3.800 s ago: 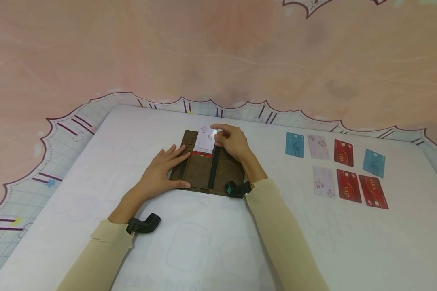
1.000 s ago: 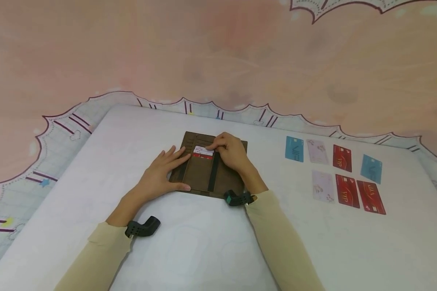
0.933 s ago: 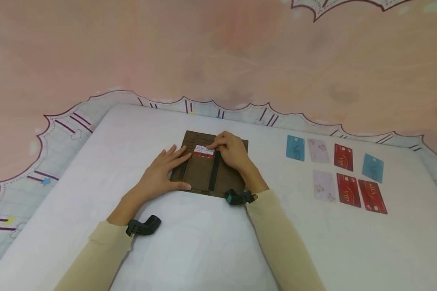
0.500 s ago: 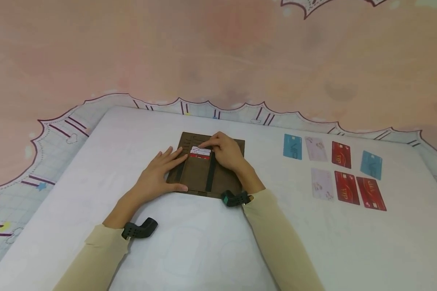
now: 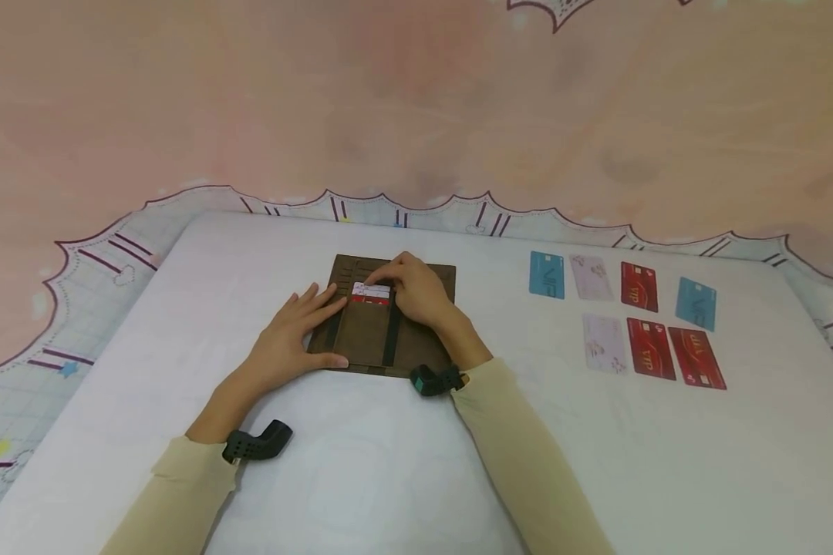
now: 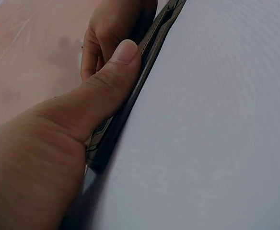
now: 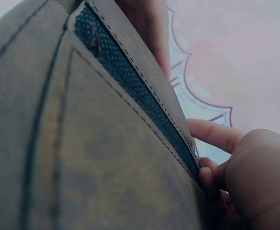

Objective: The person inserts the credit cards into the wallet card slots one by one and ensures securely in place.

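An open brown wallet with dark elastic straps lies on the white table. In its middle pocket, the upper strip of a white floral card shows above a narrow band of a red card. My left hand rests spread on the wallet's left side, thumb at the near edge; the left wrist view shows that thumb on the stitched border. With its index finger extended, my right hand touches the white card's top edge. In the right wrist view its other fingers are bent beside the strap.
Right of the wallet, several cards lie flat in two loose rows: blue cards, pale floral cards, and red cards. A patterned pink cloth extends behind the table.
The white floral card, mostly exposed and pinched by the right hand at first, has slid down into the pocket. The right index finger has since straightened across its top edge; the left hand stays put.
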A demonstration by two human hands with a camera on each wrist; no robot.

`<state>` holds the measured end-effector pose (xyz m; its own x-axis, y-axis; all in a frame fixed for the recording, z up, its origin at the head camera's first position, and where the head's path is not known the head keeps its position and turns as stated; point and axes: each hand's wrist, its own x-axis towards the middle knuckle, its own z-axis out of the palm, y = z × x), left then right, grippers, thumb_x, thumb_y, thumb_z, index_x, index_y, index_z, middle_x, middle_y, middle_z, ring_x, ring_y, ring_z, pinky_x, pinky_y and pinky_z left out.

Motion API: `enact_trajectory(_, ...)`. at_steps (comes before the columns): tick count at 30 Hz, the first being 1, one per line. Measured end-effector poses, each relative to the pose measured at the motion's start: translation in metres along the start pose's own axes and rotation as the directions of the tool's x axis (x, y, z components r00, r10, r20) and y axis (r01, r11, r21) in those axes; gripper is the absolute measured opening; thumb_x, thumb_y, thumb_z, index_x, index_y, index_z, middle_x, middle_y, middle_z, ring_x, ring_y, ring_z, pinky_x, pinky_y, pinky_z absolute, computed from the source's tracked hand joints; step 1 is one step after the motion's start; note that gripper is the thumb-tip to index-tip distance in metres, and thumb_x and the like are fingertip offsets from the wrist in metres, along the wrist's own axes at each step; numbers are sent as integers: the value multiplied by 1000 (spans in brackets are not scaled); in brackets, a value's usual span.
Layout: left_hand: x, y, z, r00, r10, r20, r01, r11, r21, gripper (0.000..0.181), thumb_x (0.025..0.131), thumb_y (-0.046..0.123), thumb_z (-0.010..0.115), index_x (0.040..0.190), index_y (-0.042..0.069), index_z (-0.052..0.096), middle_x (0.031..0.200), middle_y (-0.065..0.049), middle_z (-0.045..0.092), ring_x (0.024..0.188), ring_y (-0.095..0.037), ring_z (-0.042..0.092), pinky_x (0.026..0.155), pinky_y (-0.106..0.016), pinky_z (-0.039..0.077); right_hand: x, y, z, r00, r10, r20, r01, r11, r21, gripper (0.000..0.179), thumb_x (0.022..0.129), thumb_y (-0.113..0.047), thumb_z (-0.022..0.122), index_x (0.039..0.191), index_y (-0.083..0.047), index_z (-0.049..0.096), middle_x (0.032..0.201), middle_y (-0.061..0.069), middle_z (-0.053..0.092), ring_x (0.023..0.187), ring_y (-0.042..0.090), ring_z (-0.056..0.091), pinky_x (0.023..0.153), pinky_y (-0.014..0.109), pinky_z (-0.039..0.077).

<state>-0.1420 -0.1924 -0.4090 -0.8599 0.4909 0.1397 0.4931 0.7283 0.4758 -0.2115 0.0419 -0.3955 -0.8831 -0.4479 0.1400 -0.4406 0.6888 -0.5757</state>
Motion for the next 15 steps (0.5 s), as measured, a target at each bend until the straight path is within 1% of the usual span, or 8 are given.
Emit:
enact_trajectory(5,-2,-1,-3,1000,-3,-1,3,1000,-1,92,71,49,80,146,10,42,154,-12,27,144,-32,11,116,-45,4,1,-4,0,1000,-18,-5,18,1000,-6,44,95,6,44,112,-22,72,101,7,56,83,20,51,71,31,45)
enact_trajectory(9,-2,-1,-2,1000,4,-5,-4,1000,-11,92,71,48,80,146,10,42,155,-12,27,144,-32,11,116,-45,4,0,-4,0,1000,-8,-9,8,1000,-14,45,94,7,43,113,-23,72,103,7,56,86,20,52,73,33,46)
enact_trajectory(12,-1,-1,-2,1000,6,-3,-6,1000,-15,92,71,49,80,146,10,41,155,-12,27,144,-31,11,116,-45,4,-2,-3,-1,1000,19,-7,-19,1000,16,45,95,6,42,113,-22,72,104,7,56,86,21,52,74,33,46)
enact_trajectory(15,0,0,-1,1000,2,1,-2,1000,-19,93,71,49,80,146,10,41,155,-12,27,144,-31,11,116,-44,4,-4,-3,-6,1000,25,-19,-23,996,85,40,97,4,42,114,-18,72,105,7,59,88,19,52,78,32,46)
